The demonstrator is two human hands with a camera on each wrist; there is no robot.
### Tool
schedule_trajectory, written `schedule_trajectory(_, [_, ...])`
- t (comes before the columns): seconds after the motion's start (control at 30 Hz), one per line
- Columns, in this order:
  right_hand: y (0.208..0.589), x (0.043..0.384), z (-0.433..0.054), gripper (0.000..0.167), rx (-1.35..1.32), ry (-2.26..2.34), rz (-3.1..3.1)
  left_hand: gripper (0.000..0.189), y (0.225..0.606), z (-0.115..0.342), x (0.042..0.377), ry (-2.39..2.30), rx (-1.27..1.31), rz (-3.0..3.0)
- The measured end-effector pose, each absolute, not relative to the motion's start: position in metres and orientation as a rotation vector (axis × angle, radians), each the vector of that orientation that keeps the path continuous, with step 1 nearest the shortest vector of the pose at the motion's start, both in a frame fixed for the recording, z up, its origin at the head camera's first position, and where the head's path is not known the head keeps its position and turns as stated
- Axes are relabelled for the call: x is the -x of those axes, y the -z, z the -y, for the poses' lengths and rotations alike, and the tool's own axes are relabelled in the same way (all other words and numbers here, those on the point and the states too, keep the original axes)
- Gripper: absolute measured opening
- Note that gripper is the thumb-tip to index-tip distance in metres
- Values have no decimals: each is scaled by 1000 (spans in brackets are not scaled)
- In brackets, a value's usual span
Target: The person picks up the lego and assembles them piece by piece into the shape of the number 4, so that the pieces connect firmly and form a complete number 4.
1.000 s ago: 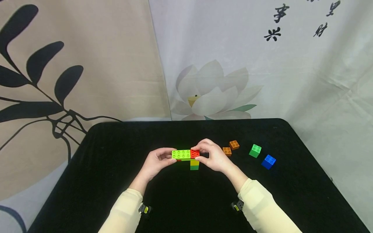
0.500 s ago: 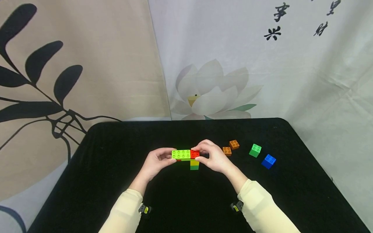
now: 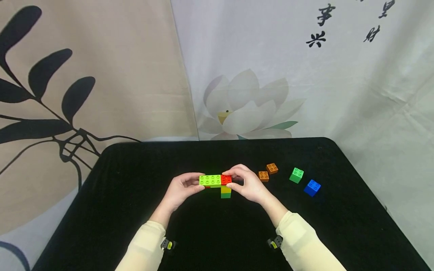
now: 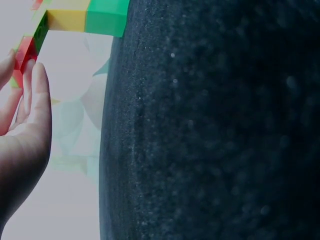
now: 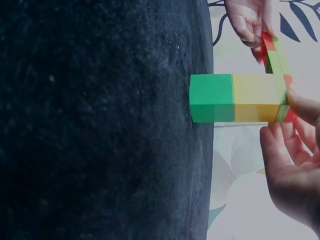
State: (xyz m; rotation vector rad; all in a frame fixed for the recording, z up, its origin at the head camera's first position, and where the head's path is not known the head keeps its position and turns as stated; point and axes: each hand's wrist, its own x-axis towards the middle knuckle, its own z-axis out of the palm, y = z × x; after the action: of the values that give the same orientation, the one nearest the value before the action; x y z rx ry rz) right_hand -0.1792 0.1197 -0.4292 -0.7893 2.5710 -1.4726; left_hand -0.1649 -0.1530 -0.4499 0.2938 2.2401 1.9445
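Joined toy bricks stand at the table's middle. A green brick (image 5: 212, 97) forms the foot, with a yellow brick (image 5: 256, 97) above it. Across the top lies a long lime-green brick (image 3: 210, 180), which juts out to the left. Under its left end is a red brick (image 4: 24, 52); another red brick (image 3: 226, 179) sits on top at the right. My left hand (image 3: 179, 189) pinches the jutting left end between thumb and fingers. With thumb and forefinger, my right hand (image 3: 248, 183) holds the upper red brick at front and back. Fingers partly hide both ends.
Right of the hands, two orange bricks (image 3: 263, 176) lie close together. Farther right are a loose green brick (image 3: 296, 175) and a blue brick (image 3: 312, 188). The black table (image 3: 149, 158) ends at a printed cloth backdrop (image 3: 135, 75).
Both hands keep their hold on the joined bricks, almost still. The right wrist has shifted very slightly, and the whole head view has moved a touch.
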Motion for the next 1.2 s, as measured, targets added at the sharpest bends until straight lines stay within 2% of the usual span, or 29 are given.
schedule_trajectory(0.5, [438,174,-131,42,624,1580,-2456,38,450,153,163,-1948,-337,-2231])
schedule_trajectory(0.83, [435,164,-189,44,589,1543,-2571,37,449,152,164,-1934,-329,-2253])
schedule_trajectory(1.2, [425,148,-268,53,308,1369,-2846,39,449,154,165,-1937,-328,-2232])
